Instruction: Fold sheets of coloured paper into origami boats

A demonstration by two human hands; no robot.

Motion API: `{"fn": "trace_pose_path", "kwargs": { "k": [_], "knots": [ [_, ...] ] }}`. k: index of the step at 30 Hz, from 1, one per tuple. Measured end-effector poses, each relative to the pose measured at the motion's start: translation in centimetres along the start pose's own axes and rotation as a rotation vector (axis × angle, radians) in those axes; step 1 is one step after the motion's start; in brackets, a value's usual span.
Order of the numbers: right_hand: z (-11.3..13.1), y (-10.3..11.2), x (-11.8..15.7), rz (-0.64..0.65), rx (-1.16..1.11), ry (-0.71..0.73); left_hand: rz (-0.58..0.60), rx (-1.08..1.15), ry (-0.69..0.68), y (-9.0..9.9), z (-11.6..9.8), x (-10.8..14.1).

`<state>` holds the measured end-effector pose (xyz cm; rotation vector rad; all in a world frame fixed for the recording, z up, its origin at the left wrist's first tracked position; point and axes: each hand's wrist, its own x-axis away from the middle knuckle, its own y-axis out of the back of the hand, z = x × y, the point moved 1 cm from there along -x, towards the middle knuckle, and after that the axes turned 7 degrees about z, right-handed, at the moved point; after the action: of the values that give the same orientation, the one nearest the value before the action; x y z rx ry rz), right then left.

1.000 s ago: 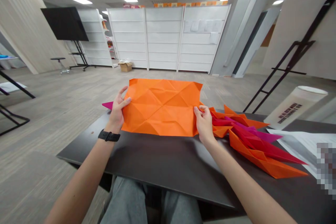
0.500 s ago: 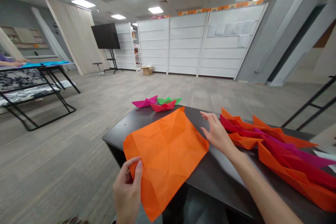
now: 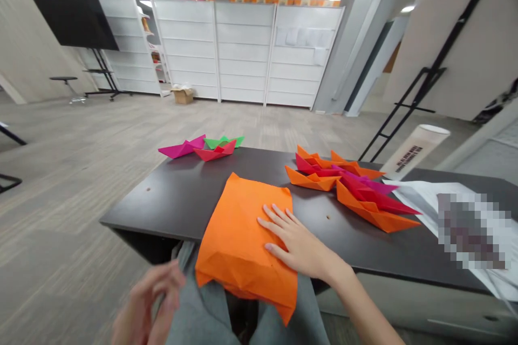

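An orange paper sheet (image 3: 246,226) with creases lies partly on the dark table (image 3: 174,194), its near part hanging over the edge above the lap. My right hand (image 3: 297,242) rests flat on the sheet's right side with its fingers spread. To the left of the sheet and off it, my left hand (image 3: 151,302) is raised with curled fingers, blurred by motion. At the table's far left stand a magenta paper boat (image 3: 184,149), a green one (image 3: 224,143) and a red one (image 3: 216,151). Several orange, red and purple boats (image 3: 372,202) cluster to the right.
On the right of the table are white papers (image 3: 421,199) and a white cylinder (image 3: 416,151) with black lettering. Behind it stands a black-framed board (image 3: 449,54). White shelving panels (image 3: 243,54), a cardboard box (image 3: 183,95) and a black screen (image 3: 73,19) are farther back.
The view has swung right. The orange sheet is turned and now droops over the near edge. My right hand has come down onto it, and my left hand has let go of its corner.
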<state>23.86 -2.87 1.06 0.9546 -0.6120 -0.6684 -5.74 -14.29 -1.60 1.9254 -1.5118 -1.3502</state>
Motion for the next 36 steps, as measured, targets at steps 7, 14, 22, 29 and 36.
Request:
{"fn": "trace_pose_path", "kwargs": {
  "k": [7, 14, 22, 29, 36],
  "knots": [
    [-1.2, 1.7, 1.5, -0.009, -0.102, 0.129, 0.697, -0.085, -0.616, -0.4, 3.9, -10.1],
    [-0.7, 0.0, 5.6, -0.016, 0.003, 0.161, 0.553, -0.143, -0.629, -3.3, 5.3, -9.4],
    [0.3, -1.3, 4.4, -0.206, -0.027, 0.101, 0.581, 0.051, -0.641, -2.6, 6.1, -9.8],
    [-0.4, -1.7, 1.8, -0.495, -0.340, -0.159, 0.361, 0.215, -0.268, -3.0, 5.7, -10.2],
    [0.4, -3.0, 0.8, -0.809, -0.099, -0.304, 0.143, 0.131, -0.292, -4.8, 4.6, -10.6]
  ]
}}
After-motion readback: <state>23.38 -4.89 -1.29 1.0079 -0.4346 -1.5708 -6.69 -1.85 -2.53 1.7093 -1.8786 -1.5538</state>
